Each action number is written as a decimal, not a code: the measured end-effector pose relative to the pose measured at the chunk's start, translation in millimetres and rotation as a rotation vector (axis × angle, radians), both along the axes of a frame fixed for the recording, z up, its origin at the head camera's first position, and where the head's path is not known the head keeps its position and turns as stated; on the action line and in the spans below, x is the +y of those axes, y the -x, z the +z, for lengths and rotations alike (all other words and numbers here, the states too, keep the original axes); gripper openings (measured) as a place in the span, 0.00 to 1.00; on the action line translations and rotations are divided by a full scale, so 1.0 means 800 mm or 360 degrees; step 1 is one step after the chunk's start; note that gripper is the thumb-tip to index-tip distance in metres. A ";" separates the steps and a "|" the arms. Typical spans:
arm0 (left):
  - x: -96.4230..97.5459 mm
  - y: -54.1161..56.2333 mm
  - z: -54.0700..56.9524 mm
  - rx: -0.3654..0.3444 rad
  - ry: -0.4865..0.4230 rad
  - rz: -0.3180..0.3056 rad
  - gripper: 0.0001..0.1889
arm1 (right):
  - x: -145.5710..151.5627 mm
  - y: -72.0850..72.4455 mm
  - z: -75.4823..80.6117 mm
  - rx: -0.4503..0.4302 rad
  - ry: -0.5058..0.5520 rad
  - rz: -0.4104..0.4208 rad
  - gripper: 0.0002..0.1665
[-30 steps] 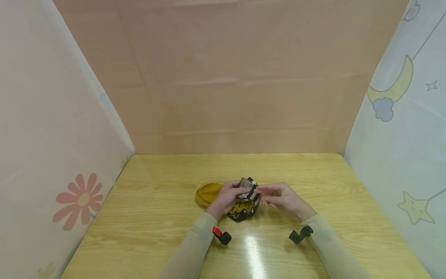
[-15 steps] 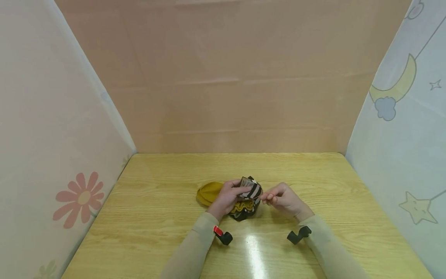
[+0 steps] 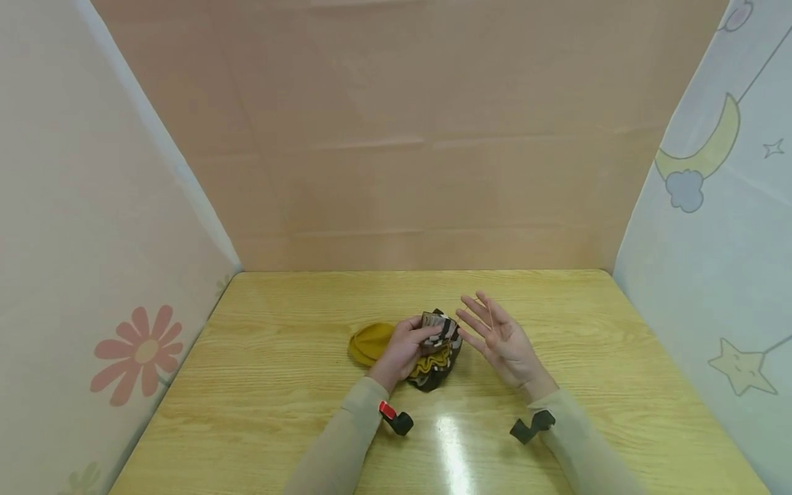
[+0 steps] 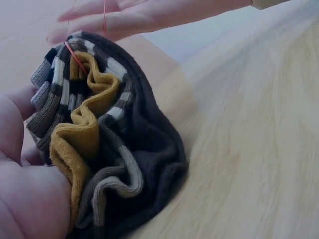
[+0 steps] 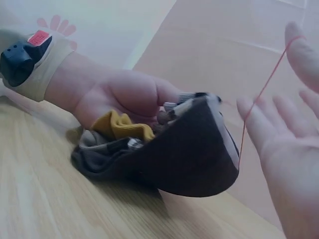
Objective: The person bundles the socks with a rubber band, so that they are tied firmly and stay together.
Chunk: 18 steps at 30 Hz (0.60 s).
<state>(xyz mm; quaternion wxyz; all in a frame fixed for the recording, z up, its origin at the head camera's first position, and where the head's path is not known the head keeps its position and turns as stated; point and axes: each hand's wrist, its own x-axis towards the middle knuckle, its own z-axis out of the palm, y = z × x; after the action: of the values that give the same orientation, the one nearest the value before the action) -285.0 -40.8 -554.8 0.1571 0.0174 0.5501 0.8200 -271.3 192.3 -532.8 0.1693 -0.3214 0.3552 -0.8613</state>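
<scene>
My left hand (image 3: 401,348) grips a bundle of socks (image 3: 441,344) just above the table. Ribbed cuffs in mustard, grey and black-and-white stripes show in folds in the left wrist view, beside a dark outer sock (image 4: 162,149). A mustard end (image 3: 369,344) sticks out left of the hand. To the right, my right hand (image 3: 507,349) has its fingers spread and extended. A thin red elastic band (image 5: 266,82) stretches from its digits to the bundle. In the left wrist view, part of the band (image 4: 76,57) crosses the cuffs.
The wooden table (image 3: 278,323) extends around both hands. A plain tan backdrop (image 3: 396,172) stands behind it, with patterned sheets (image 3: 687,275) at the sides. Small black cameras (image 3: 402,423) are strapped to both wrists.
My right hand has gone from bent fingers near the bundle to spread fingers, turning and rising slightly, with the elastic band drawn out across them. The left hand keeps its grip.
</scene>
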 end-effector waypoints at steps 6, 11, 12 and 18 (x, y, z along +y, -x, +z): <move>0.005 -0.008 0.005 -0.0034 0.0002 0.0080 0.18 | -0.005 -0.004 0.003 -0.0003 -0.0309 -0.0291 0.50; 0.011 -0.013 0.010 0.0002 0.0185 0.0148 0.19 | -0.006 -0.004 0.010 0.0128 -0.0667 -0.0496 0.55; 0.012 -0.014 0.011 0.0014 0.0226 0.0155 0.18 | -0.005 -0.004 0.011 0.0145 -0.0711 -0.0515 0.55; 0.014 -0.015 0.007 0.0052 0.0309 0.0154 0.18 | 0.003 0.000 0.015 0.0075 -0.0598 -0.0457 0.50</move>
<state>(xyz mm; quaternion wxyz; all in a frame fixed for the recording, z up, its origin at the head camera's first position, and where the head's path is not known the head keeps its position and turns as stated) -273.3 -29.3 -549.6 0.1093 -0.0110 0.6297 0.7690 -270.9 194.8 -521.1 0.0936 -0.2506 0.5552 -0.7875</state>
